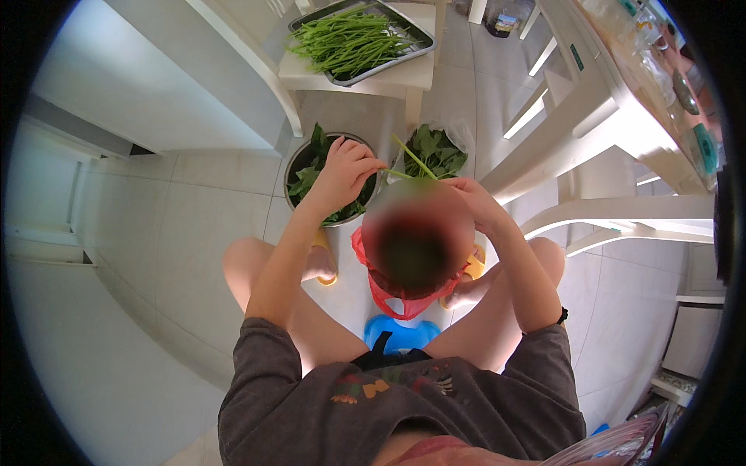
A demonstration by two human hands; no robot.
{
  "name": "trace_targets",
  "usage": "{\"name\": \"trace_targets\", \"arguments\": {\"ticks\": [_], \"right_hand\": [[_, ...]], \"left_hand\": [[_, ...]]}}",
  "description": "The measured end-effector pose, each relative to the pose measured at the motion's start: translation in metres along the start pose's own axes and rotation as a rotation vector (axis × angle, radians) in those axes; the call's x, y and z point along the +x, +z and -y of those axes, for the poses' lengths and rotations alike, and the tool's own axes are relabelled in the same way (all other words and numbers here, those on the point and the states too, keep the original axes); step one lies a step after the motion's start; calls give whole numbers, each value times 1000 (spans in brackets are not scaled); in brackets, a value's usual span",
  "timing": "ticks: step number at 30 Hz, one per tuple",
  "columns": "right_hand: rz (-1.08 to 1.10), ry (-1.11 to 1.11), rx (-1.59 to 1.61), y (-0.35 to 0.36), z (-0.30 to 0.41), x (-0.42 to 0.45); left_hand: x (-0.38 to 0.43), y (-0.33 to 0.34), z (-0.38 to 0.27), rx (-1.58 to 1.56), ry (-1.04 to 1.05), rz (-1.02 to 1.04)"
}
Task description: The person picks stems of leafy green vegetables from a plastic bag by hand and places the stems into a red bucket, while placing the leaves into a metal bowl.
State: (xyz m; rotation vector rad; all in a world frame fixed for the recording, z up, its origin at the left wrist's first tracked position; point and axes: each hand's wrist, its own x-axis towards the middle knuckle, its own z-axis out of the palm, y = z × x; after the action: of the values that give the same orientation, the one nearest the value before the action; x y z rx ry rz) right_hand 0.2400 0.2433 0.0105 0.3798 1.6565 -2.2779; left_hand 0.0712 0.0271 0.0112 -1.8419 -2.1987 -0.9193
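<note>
My left hand is above the rim of a metal pot that contains green leaves. Its fingertips pinch the end of a thin green strand. On the other side, my right hand grips the lower end of a green stem, which slants up and to the left. Between and just below the hands is a red plastic bag on the floor; a blurred patch hides most of its opening. A clear plastic bag of leafy greens sits beyond the right hand.
A white chair ahead carries a dark tray heaped with cut green stems. To the right stand a white table and another chair. Part of a blue stool shows between my legs.
</note>
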Motion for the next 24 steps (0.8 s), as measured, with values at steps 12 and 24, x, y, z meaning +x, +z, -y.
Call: {"name": "trace_targets", "arguments": {"ticks": [12, 24], "right_hand": [[-14, -147, -299, 21, 3, -1], [-29, -55, -21, 10, -2, 1]], "left_hand": [[-12, 26, 25, -274, -633, -505], [-47, 39, 83, 544, -927, 21]]}}
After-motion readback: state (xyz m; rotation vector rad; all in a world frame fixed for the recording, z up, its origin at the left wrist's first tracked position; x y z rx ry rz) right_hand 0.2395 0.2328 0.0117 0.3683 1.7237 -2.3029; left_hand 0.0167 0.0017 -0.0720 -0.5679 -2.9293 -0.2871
